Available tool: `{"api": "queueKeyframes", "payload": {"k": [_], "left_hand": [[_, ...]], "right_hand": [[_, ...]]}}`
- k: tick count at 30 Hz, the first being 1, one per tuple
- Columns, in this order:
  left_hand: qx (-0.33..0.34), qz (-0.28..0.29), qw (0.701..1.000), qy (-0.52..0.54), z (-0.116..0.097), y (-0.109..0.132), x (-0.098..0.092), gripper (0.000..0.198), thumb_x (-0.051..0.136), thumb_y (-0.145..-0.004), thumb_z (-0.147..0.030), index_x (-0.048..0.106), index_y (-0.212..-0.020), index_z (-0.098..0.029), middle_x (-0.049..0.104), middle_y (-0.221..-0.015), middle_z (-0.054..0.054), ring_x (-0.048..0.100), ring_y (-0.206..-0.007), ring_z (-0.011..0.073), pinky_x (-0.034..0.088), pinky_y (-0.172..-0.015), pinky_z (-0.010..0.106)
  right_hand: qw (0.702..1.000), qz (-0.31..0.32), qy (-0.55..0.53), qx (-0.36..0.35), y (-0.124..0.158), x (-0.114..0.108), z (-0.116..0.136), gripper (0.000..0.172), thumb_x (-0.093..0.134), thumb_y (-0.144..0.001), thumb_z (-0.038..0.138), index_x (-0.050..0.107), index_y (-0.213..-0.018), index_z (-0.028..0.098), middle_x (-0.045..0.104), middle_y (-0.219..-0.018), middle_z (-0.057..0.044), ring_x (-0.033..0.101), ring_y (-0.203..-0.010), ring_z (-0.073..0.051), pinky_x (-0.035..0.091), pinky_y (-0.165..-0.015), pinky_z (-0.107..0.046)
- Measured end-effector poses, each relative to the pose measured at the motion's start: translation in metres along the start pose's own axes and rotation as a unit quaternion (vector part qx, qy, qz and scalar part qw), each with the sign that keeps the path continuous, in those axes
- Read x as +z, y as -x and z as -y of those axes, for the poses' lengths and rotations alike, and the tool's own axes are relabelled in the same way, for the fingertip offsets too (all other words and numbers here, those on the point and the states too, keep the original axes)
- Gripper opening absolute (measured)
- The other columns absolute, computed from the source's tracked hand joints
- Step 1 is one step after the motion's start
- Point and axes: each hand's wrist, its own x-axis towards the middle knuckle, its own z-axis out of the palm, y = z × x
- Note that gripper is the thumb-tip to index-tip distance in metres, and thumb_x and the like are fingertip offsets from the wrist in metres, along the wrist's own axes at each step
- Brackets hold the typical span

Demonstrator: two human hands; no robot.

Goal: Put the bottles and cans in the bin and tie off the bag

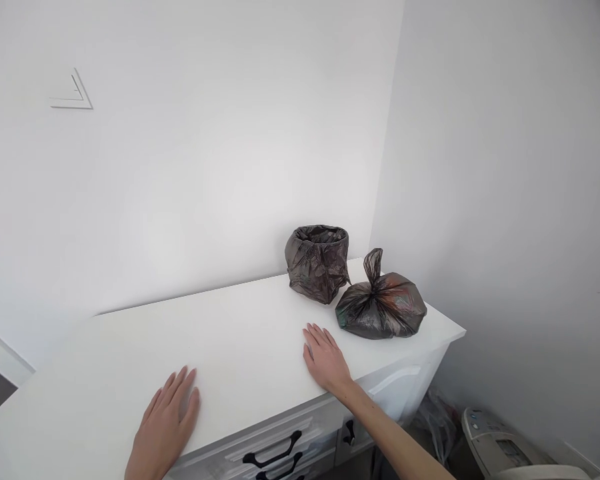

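Left hand (167, 420) flat on the dresser top (240, 333) at the front edge, fingers straight and loosely together, holding nothing. Right hand (325, 360) also palm-down near the front edge, toward the right end, fingers extended, slightly apart, empty. Tied black bag (380, 308) sits just beyond the right fingertips, not touching, at the right end, knot up. Lined bin (319, 263) behind it in the back right corner, upright, mouth open; contact with the bag: can't tell. Black drawer handles (275, 457) under the front edge. White appliance (505, 450) on the floor, right.
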Motion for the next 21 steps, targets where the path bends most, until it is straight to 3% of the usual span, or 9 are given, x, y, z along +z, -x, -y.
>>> {"api": "queueKeyframes", "payload": {"k": [7,10,13,16,18,21], "left_hand": [[-0.009,0.004,1.000,0.008,0.002,-0.003,-0.001,0.070,0.027,-0.097,-0.056,0.050,-0.153,-0.021,0.044,-0.163,0.003,0.037,-0.153,0.0271,0.028,-0.127,0.049],[-0.006,0.002,1.000,0.004,0.006,-0.004,0.003,0.073,0.026,-0.096,-0.058,0.050,-0.153,-0.020,0.045,-0.163,0.004,0.036,-0.154,0.0274,0.028,-0.127,0.050],[0.003,-0.016,1.000,0.000,0.011,-0.004,0.009,0.074,0.025,-0.096,-0.058,0.052,-0.152,-0.019,0.047,-0.161,0.004,0.037,-0.153,0.0279,0.029,-0.127,0.050],[0.009,-0.031,0.999,-0.001,0.018,-0.001,0.016,0.072,0.027,-0.096,-0.057,0.050,-0.154,-0.022,0.046,-0.162,0.002,0.038,-0.152,0.0270,0.030,-0.126,0.050],[0.014,-0.035,0.999,-0.002,0.023,0.001,0.021,0.070,0.028,-0.096,-0.055,0.048,-0.155,-0.024,0.045,-0.162,0.000,0.038,-0.152,0.0263,0.031,-0.126,0.050],[0.034,-0.037,0.999,-0.008,0.030,0.003,0.027,0.069,0.030,-0.096,-0.052,0.046,-0.156,-0.024,0.045,-0.162,0.000,0.038,-0.153,0.0261,0.030,-0.126,0.049]], "right_hand": [[1.000,-0.006,-0.005,-0.005,0.006,-0.004,0.007,0.050,0.036,-0.105,0.025,0.053,-0.150,0.012,0.045,-0.162,-0.011,0.034,-0.154,-0.023,0.023,-0.130,-0.046],[0.999,-0.001,-0.038,-0.039,0.017,-0.017,0.013,0.046,0.043,-0.102,0.023,0.058,-0.144,0.013,0.049,-0.158,-0.014,0.040,-0.150,-0.026,0.033,-0.125,-0.046],[0.988,-0.002,-0.097,-0.121,0.026,-0.047,0.015,0.039,0.047,-0.099,0.020,0.061,-0.136,0.020,0.061,-0.145,-0.011,0.057,-0.135,-0.023,0.048,-0.113,-0.041],[0.974,-0.032,-0.133,-0.179,0.026,-0.089,0.007,0.031,0.044,-0.100,0.016,0.063,-0.123,0.025,0.069,-0.124,-0.007,0.068,-0.109,-0.018,0.056,-0.095,-0.032],[0.977,-0.064,-0.112,-0.170,0.020,-0.117,-0.005,0.026,0.042,-0.100,0.016,0.063,-0.114,0.024,0.069,-0.115,-0.006,0.069,-0.089,-0.015,0.056,-0.081,-0.027],[0.990,-0.099,-0.027,-0.092,0.002,-0.151,-0.029,0.022,0.041,-0.102,0.022,0.062,-0.109,0.024,0.067,-0.118,-0.005,0.062,-0.064,-0.010,0.051,-0.065,-0.026]]}}
